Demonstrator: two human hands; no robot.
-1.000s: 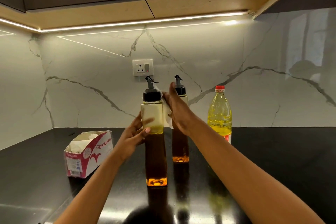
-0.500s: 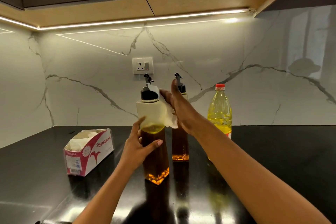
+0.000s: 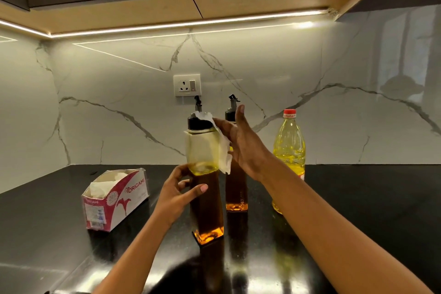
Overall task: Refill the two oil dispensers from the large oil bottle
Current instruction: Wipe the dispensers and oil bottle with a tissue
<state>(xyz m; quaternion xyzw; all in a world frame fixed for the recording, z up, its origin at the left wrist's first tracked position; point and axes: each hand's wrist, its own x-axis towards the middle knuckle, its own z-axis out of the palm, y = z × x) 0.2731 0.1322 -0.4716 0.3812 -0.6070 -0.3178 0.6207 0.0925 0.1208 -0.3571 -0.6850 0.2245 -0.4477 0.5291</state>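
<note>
Wiping down, by the look of it: the left hand (image 3: 177, 194) grips the near dispenser (image 3: 206, 198) around its middle, thumb across the front and fingers curled behind. The bottle leans, its base tipped over the black tabletop (image 3: 358, 198); whether one corner touches cannot be told. The right hand (image 3: 242, 144) reaches in from the dispenser's right, fingers stretched out and thumb raised, pressing a white tissue (image 3: 223, 150) flat against its shoulder and black cap. The tissue hangs down the dispenser's right side.

Just behind and to the right of the near dispenser stands the far dispenser (image 3: 236, 191), upright, spout fitted, its upper part hidden by the right hand. Further right again is the large oil bottle (image 3: 290, 148), red cap on, partly full of pale yellow oil. To the near dispenser's left, well apart, lies an open tissue box (image 3: 114, 198).

With both spouts on and the big bottle capped, pouring seems over, and this looks like clean-up of drips near the end of the job. The next move probably calls for finishing the wipe around the cap, then lowering the dispenser squarely onto its base before the left hand lets go; oily sides could slip.
</note>
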